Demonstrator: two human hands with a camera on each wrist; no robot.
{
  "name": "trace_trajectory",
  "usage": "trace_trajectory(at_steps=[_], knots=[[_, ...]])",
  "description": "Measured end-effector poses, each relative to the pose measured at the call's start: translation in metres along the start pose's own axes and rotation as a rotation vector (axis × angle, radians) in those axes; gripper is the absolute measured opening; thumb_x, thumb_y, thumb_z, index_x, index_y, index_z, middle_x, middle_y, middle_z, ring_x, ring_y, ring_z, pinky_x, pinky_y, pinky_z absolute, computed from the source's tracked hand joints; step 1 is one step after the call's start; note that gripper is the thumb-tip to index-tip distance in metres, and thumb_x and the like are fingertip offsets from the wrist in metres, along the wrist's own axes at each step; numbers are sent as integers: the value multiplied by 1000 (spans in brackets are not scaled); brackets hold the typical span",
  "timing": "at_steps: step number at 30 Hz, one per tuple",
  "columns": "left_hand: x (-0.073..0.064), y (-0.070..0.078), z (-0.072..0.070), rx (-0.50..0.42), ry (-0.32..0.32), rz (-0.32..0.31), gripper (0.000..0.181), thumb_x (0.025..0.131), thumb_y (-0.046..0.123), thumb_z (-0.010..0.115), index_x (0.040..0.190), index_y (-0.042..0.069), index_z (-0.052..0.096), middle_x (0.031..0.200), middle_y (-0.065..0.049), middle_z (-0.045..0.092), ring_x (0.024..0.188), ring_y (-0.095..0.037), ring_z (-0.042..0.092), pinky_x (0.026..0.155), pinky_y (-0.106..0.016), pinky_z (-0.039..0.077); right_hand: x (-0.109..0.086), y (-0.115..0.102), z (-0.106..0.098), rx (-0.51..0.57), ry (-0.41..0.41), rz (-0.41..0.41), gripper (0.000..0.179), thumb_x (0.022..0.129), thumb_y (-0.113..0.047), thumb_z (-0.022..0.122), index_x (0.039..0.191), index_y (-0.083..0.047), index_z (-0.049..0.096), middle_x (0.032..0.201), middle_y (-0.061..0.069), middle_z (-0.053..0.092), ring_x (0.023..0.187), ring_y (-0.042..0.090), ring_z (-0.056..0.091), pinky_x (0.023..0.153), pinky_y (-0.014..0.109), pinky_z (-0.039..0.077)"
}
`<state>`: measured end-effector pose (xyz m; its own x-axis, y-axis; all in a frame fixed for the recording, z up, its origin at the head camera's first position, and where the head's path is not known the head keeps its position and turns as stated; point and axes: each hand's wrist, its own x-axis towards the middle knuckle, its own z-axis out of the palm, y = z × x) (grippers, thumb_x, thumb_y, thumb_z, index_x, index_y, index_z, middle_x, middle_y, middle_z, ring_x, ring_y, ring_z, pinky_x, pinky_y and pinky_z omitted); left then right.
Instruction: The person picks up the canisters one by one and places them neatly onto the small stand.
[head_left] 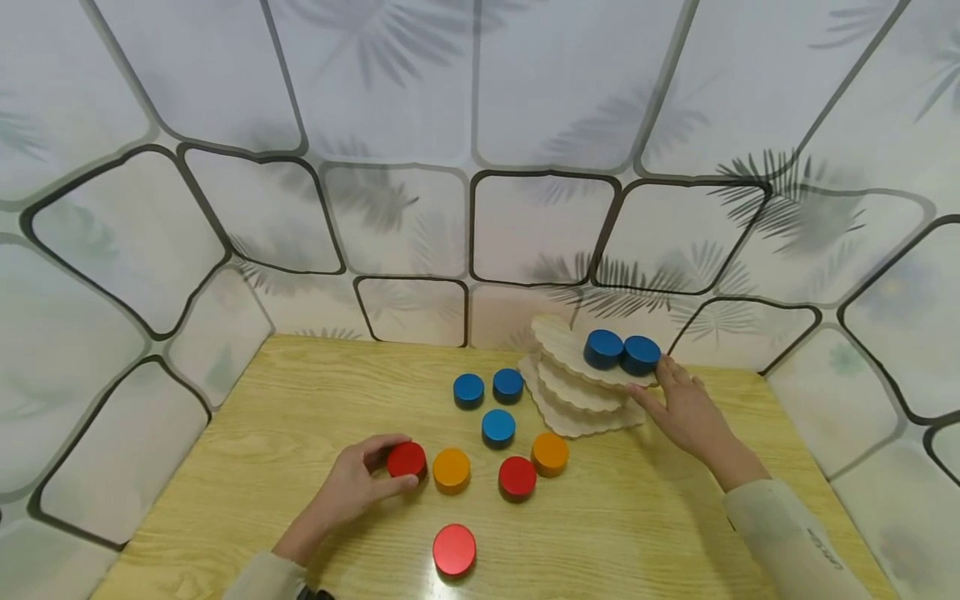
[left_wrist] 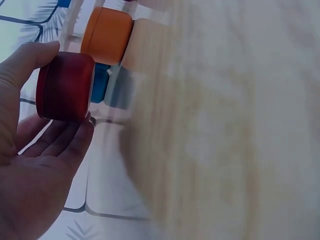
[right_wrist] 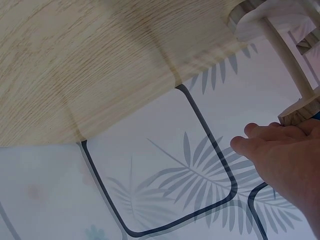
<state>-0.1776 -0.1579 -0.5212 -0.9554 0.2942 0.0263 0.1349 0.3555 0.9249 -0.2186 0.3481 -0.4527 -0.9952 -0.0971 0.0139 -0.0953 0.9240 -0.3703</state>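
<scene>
In the head view my left hand (head_left: pixel 356 483) holds a red round block (head_left: pixel 407 462) between thumb and fingers. The left wrist view shows that block (left_wrist: pixel 67 86) up close; whether it touches the table is unclear. An orange round block (head_left: pixel 452 471) sits just right of it. On the far right, my right hand (head_left: pixel 690 417) touches the right end of a wavy-edged, three-tier wooden stand (head_left: pixel 588 392), its fingers fairly straight. Two blue round blocks, left (head_left: pixel 603 348) and right (head_left: pixel 641 355), rest on the top tier, the right one beside the fingertips.
Loose on the wooden table (head_left: pixel 300 400) are several blue blocks (head_left: pixel 498 428), another orange block (head_left: pixel 550 454), a red block (head_left: pixel 517 478) and a nearer red block (head_left: pixel 454 550). Patterned white panels (head_left: pixel 408 308) border the table's back and sides.
</scene>
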Motion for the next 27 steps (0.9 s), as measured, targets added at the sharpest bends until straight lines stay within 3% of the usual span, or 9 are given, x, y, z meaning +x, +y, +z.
trace_trajectory(at_steps=[14,23,27], knots=[[23,22,4,6,41,4,59,86,22,90,137,4,66,134,-16,70,116,-27,71,99,-27,59,-2,-2,-1,16,-3,6,98,108,-62,44,164,10,9,169,39,10,152,63,17,124,75,13],[49,44,14,-3,83,69,59,87,22,89,140,8,66,133,-13,69,118,-30,71,104,-46,59,-2,-2,-1,19,-2,6,98,108,-62,44,164,11,10,169,39,11,151,63,18,124,74,14],[63,53,19,-18,86,88,58,88,24,88,140,10,66,134,-12,69,119,-30,71,103,-45,59,-1,-2,-1,19,-5,10,98,108,-62,44,164,12,10,169,39,11,152,62,17,125,74,14]])
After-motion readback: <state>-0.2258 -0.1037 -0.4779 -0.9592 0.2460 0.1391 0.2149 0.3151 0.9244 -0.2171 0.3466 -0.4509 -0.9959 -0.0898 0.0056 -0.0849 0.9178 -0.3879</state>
